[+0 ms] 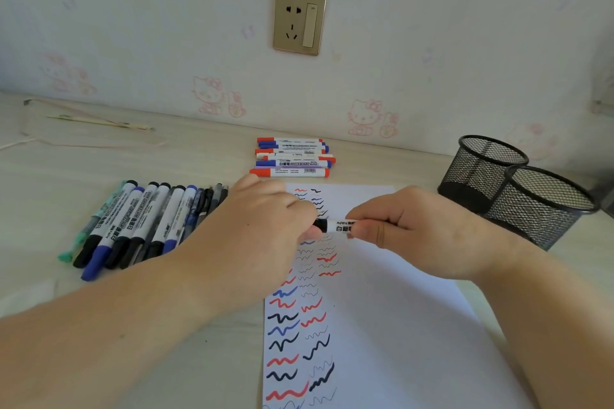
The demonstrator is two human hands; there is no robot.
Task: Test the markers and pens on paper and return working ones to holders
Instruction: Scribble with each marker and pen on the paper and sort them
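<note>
Both hands hold one black whiteboard marker (335, 226) level above the white paper (392, 309). My right hand (412, 229) grips its white barrel. My left hand (265, 226) pinches the black cap end. Whether the cap is on or off is hidden by my fingers. The paper carries several red, blue and black squiggles. A row of black and blue markers and pens (143, 222) lies at the left. A stack of red and blue markers (292, 158) lies beyond the paper. Two black mesh holders (518, 196) stand at the right.
A wall with a gold socket plate (299, 22) runs close behind the desk. A thin stick-like item and a pale cord (99, 123) lie at the far left of the desk.
</note>
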